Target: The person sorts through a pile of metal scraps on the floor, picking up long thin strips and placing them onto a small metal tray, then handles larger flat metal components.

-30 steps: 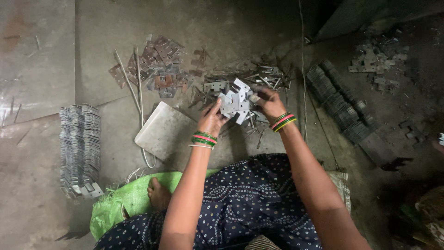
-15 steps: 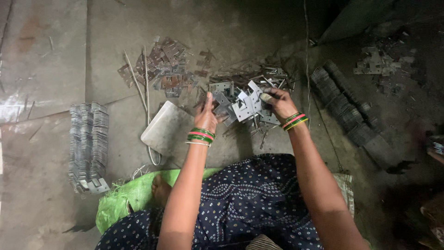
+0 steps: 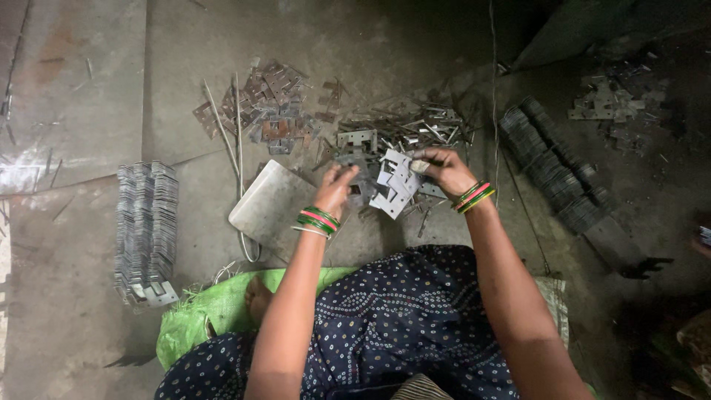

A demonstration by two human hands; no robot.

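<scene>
Right hand (image 3: pixel 442 169): grips plates (image 3: pixel 392 187) | Left hand (image 3: pixel 337 187): pinches plate edge | Risk: loose grip, plates slip to floor (image 3: pixel 89 104).

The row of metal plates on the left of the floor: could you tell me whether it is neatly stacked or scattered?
Neatly stacked: the metal plates stand on edge, packed tight in parallel rows, unlike the loose pile farther off.

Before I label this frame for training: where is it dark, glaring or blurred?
Head view: right side and top corner sink into shadow, dimming the dark row of stacked metal plates; a pale glare patch lies on the grey concrete floor at left; the left hand looks slightly motion-blurred; the right hand is sharper.
</scene>
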